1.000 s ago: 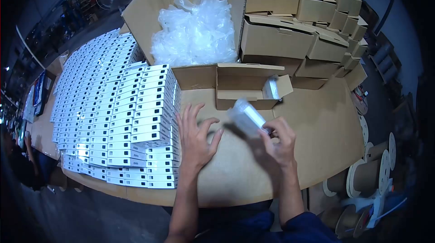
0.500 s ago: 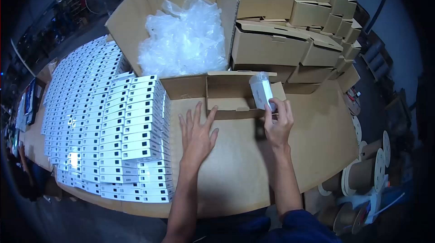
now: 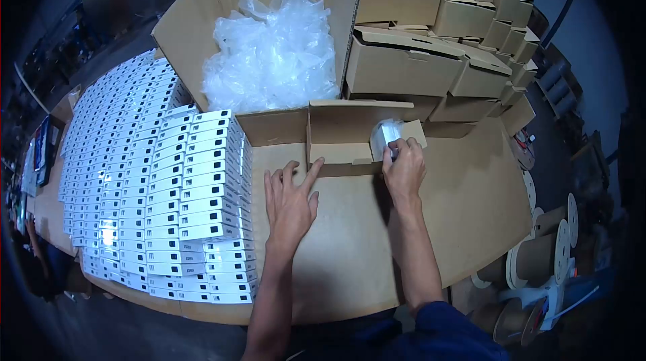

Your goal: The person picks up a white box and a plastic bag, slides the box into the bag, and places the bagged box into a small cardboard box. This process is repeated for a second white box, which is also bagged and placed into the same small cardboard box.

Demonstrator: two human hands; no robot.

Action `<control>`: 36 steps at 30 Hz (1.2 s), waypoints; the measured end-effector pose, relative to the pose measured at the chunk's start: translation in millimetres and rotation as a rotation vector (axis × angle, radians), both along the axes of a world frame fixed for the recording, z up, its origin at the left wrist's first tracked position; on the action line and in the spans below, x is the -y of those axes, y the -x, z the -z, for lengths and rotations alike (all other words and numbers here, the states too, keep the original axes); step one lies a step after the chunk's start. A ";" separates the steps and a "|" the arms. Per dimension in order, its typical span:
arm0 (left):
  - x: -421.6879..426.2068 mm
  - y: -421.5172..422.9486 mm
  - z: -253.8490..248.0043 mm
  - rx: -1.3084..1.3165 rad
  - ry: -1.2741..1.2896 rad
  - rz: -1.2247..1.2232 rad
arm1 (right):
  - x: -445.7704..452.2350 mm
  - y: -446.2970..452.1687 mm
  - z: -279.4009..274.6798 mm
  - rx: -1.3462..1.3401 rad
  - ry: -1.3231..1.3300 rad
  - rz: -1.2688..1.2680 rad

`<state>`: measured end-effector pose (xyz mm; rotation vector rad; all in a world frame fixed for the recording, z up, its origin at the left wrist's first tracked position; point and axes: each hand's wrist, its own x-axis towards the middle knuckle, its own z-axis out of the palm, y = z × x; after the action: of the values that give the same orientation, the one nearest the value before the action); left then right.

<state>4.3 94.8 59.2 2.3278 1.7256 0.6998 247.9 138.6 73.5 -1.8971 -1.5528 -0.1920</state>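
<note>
An open brown cardboard box (image 3: 340, 154) stands on the table, its long side facing me. In its right end, partly below the rim, is a small white box (image 3: 381, 139) with clear plastic about its top. My right hand (image 3: 405, 171) pinches the near side of this white box between thumb and fingers. With fingers spread, my left hand (image 3: 291, 199) rests at the table in front of the cardboard box, its index fingertip at the box's front left edge. The white box's lower part is hidden behind the front wall.
Stacks of white boxes (image 3: 208, 193) with black squares cover the left of the table (image 3: 346, 246). Behind stands a large carton (image 3: 185, 38) full of clear plastic bags (image 3: 272, 55). Brown cardboard boxes (image 3: 404, 68) pile up at back right. Cable reels (image 3: 538, 260) are beyond the right edge.
My right hand has lowered the white box into the right end of the open cardboard box. My left hand has stayed nearly in place, its fingers slightly more bent.
</note>
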 end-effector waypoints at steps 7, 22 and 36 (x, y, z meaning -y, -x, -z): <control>1.4 -1.5 -1.8 0.012 -0.063 0.001 | 2.6 -0.1 6.8 0.082 0.020 0.002; 20.9 15.6 -14.8 0.337 -0.177 0.016 | 33.0 32.1 0.2 -0.252 -0.300 -0.239; 146.5 93.1 -76.1 0.093 -0.367 -0.230 | 73.6 168.9 -36.7 -0.002 -0.026 -1.129</control>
<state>-88.8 -51.7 135.3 2.2839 1.9826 1.2401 79.0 65.0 110.2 -0.7618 -2.3266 0.2882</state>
